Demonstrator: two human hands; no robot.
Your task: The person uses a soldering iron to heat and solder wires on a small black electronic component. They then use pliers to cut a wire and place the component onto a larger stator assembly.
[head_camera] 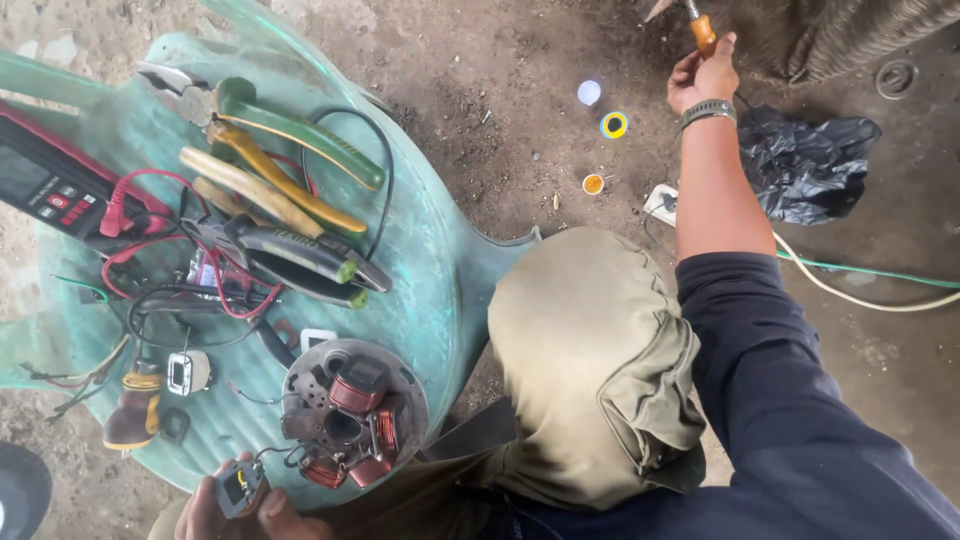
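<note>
— Two hands busy?
— Yes. Right hand (703,78) is clenched around an orange-handled tool (703,32), far out over the dirt floor (500,90).
— Left hand (215,510)?
— Pinching a small grey component (240,487) (wired) at the green chair (440,270) edge, just beside the copper-coiled stator (352,415).

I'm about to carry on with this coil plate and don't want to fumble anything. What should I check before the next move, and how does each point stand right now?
1. Left hand grips the small black part: ok, fingers closed on it at the chair edge.
2. Right hand grips the orange-handled tool: ok, but its tip is out of frame.
3. Coil plate rests flat on the green plastic chair: ok.
4. Wire from the small part to the coil plate is intact: cannot tell.
5. Pliers and meter within reach: ok.
6. White cord is free of the right arm: cannot tell.
</note>
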